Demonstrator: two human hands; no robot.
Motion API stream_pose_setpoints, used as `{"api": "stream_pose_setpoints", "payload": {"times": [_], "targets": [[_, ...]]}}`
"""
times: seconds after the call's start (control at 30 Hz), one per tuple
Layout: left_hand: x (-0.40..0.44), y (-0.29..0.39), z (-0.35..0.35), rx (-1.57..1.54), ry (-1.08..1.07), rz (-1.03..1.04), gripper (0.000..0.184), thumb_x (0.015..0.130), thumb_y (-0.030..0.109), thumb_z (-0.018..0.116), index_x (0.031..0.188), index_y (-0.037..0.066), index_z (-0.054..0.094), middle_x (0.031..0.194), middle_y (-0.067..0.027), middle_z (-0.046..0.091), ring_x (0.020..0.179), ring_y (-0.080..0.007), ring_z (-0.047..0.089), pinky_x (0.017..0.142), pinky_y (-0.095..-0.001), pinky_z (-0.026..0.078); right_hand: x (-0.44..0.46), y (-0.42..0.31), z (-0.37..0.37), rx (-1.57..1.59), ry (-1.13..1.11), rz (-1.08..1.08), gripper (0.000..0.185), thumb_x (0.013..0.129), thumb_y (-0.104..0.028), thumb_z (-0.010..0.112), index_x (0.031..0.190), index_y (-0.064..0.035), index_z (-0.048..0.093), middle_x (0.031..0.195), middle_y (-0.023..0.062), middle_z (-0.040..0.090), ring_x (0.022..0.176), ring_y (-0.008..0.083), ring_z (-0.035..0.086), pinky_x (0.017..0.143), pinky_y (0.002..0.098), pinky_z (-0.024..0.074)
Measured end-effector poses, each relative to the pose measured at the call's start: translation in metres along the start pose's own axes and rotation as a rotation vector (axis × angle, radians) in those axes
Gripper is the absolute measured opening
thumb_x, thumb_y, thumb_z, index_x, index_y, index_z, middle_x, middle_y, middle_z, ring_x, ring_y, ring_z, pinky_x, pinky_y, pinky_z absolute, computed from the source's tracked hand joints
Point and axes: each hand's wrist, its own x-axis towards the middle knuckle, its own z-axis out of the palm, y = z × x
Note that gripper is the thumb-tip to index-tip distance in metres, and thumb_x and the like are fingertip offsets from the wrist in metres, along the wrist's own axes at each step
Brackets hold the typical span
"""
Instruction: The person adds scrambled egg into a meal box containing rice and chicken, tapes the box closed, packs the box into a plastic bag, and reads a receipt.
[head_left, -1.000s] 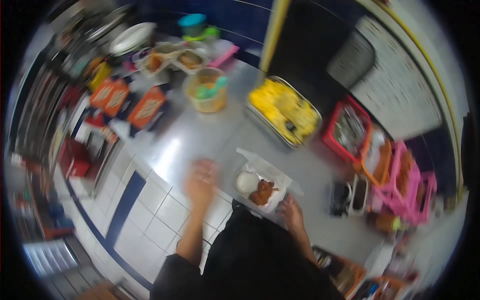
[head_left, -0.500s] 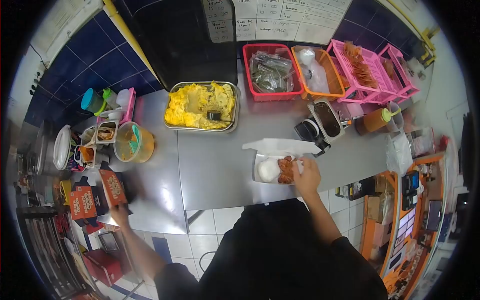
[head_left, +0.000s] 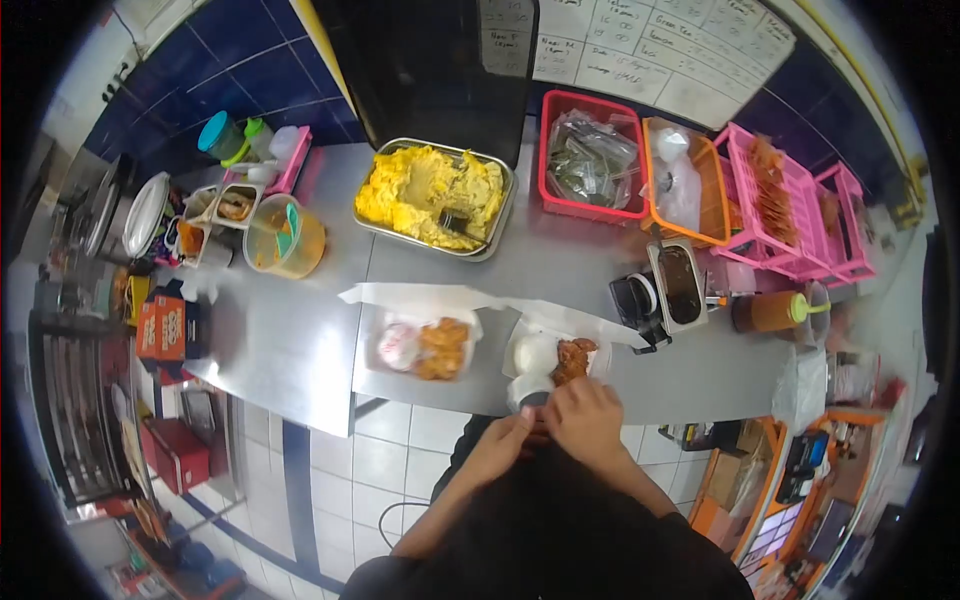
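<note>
Both my hands are together at the front edge of a white paper food box (head_left: 610, 335) holding white rice (head_left: 530, 352) and brown glazed fried chicken (head_left: 573, 358). A small round whitish piece with a dark part (head_left: 530, 390) is at the box's front left corner. My left hand (head_left: 503, 440) is closed at this piece, thumb against its dark side. My right hand (head_left: 585, 415) has its fingers bent together just below the chicken; what they hold, if anything, is hidden. To the left lies a second open box (head_left: 370, 370) with a rice mound (head_left: 400, 345) and golden fried pieces (head_left: 442, 348).
Behind the boxes are a metal tray of yellow food (head_left: 410, 190), a red basket (head_left: 595, 205) and an orange basket (head_left: 700, 228). A dark sauce pan (head_left: 682, 285) and a sauce bottle (head_left: 760, 313) stand right. Orange-printed cartons (head_left: 165, 325) and a clear tub (head_left: 270, 240) are left.
My left hand has left the orange-printed carton and come beside my right hand. My right hand has moved down from the chicken. A second filled box now shows, and the view has shifted.
</note>
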Motion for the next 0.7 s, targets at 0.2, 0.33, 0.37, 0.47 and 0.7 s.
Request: {"api": "stream_pose_setpoints", "payload": {"times": [0.2,0.33,0.37,0.47,0.7], "targets": [[0.021,0.01,0.018,-0.057,0.102,-0.02,0.033,0.104,0.031,0.059,0.105,0.0,0.072,0.091,-0.0026,0.07,0.085,-0.0087,0.064,0.074,-0.025,0.05,0.018,0.031,-0.03,0.405,-0.232,-0.555,0.016,0.076,-0.025,0.076,0.081,-0.0129,0.067,0.083,0.0018,0.061,0.073,0.0201,0.061,0.062,0.0363,0.0447],[0.024,0.007,0.028,0.219,0.421,0.261,0.029,0.104,0.025,0.058,0.104,0.0,0.072,0.094,-0.0027,0.071,0.081,-0.009,0.063,0.071,-0.0259,0.05,0.111,0.115,-0.058,0.746,-0.196,-0.488,0.018,0.088,-0.027,0.075,0.092,-0.0103,0.072,0.085,0.0042,0.07,0.075,0.0201,0.067,0.069,0.035,0.0526],[0.019,0.013,0.032,0.19,0.475,0.269,0.026,0.103,0.02,0.06,0.111,-0.004,0.068,0.103,-0.0053,0.072,0.093,-0.0116,0.066,0.078,-0.0265,0.052,0.142,0.142,-0.046,0.968,-0.243,-0.102,0.018,0.094,-0.025,0.07,0.093,-0.0071,0.071,0.082,0.0034,0.07,0.076,0.015,0.066,0.072,0.0333,0.054],[0.017,0.02,0.051,-0.149,0.535,0.457,0.03,0.099,0.009,0.063,0.124,-0.006,0.059,0.109,-0.0092,0.071,0.102,-0.0148,0.066,0.082,-0.0289,0.054,0.264,0.238,0.016,0.514,-0.126,0.012,0.018,0.093,-0.02,0.065,0.102,-0.0063,0.074,0.092,0.0157,0.075,0.086,0.0341,0.071,0.079,0.0415,0.0547],[-0.024,0.007,0.059,0.251,0.696,0.565,0.08,0.093,-0.003,0.066,0.16,0.007,0.024,0.126,-0.0184,0.065,0.117,-0.0191,0.061,0.097,-0.0303,0.048,0.318,0.283,0.129,0.06,-0.301,-0.054,0.058,0.081,-0.027,0.079,0.132,-0.0119,0.055,0.123,0.0189,0.067,0.117,0.0391,0.062,0.094,0.0499,0.0508]]}}
